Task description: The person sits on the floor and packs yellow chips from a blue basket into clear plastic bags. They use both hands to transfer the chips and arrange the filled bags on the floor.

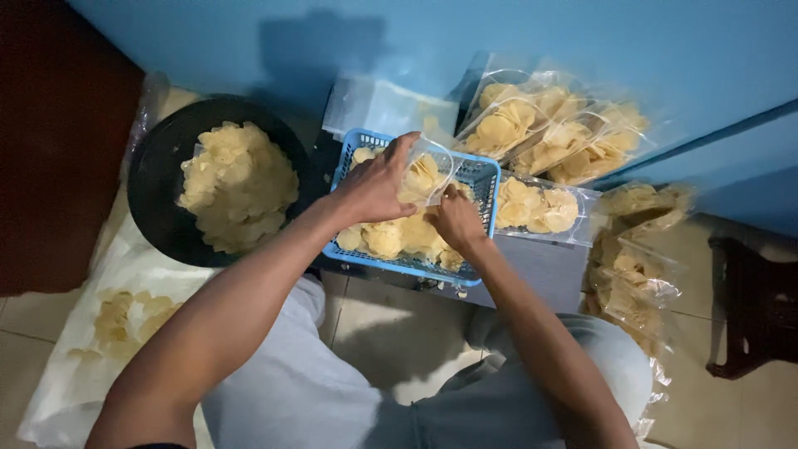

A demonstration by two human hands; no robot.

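Observation:
A blue plastic basket [480,173] full of pale yellow chips [391,237] stands on the floor in front of me. My left hand [376,185] grips a clear plastic bag [432,170] by its mouth, over the basket. The bag holds some chips. My right hand [455,219] is down among the chips in the basket, just below the bag, with its fingers curled; what they hold is hidden.
A black round pan [158,175] heaped with chips sits to the left. Filled clear bags of chips [540,133] lean against the blue wall, and more bags [632,274] pile at the right. A dark stool [752,308] stands far right. White sheeting [75,366] lies lower left.

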